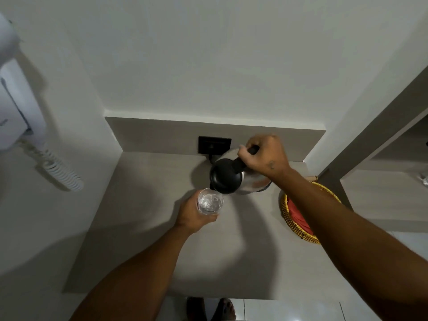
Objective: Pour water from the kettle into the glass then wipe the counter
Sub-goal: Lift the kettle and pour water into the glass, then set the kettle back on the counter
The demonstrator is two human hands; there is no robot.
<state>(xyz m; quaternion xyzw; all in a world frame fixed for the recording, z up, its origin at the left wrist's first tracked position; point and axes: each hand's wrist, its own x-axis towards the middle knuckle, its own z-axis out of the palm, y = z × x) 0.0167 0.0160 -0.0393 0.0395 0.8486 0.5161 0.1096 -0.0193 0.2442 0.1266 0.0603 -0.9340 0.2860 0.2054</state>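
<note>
**Head view: pouring under way, spill risks ahead**

Head view, looking down on a pale worktop (143, 228) set in a corner. Right hand (264, 156) wrapped around the black handle of the kettle (228, 179), fingers (243, 154) curled tight about it. Kettle lifted and tipped toward the left, black lid facing the camera, spout right over the far rim of the glass (209, 201). Left hand (194, 216) cupping the glass from the near left side, fingers pressed against its wall; impossible to tell whether the glass stands on the worktop or hangs just above it. Water visible in the glass, rippled and bright; level hard to judge from above. Woven basket (286, 214) with something red inside at the right edge of the worktop, partly hidden by the right forearm. Black wall socket (214, 144) on the far backsplash just behind the kettle. White wall phone with a coiled cord (58, 170) on the left wall.

Judged stage: mid-pour, wiping not yet begun, no cloth clearly in sight apart from the red thing in the basket.

Likely troubles from here:
- Overfilling, since the top-down angle hides the level and the glass looks narrow.
- Stream missing the rim if the kettle tips further or the glass shifts, the spout sitting at the very edge of the opening.
- Hot water running over the left fingers, wrapped close under the rim.
- Splash toward the socket, near behind the kettle.
- Lid swinging open at a steeper tilt, if not latched.
</note>
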